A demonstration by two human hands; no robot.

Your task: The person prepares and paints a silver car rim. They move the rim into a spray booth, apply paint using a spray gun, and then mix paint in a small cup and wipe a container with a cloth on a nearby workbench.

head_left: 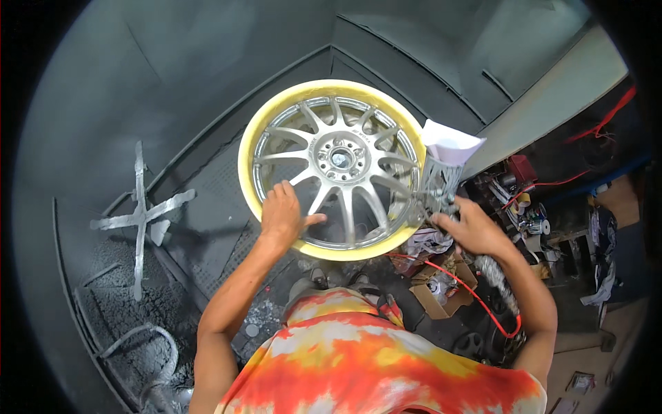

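Observation:
A silver multi-spoke wheel rim (324, 148) with a yellow outer lip lies face up in front of me. Over its near left edge is my left hand (281, 212), thumb stretched to the right and away from the fingers. The fingertips overlap the end of a spoke; whether they press on it, I cannot tell. Close to the wheel's right edge, my right hand (477, 228) is closed round a grey-coated spray gun (436, 196). A white paper cone (452, 143) sticks up from the top of the gun's cup. My palm hides most of the gun's handle.
A red hose (476, 295) loops below my right forearm. A silver-coated cross-shaped stand (141, 219) is at the left. Below the wheel's right side sits an open cardboard box (445, 290). Cluttered shelves (538, 214) stand at the right; dark panels (227, 55) enclose the far side.

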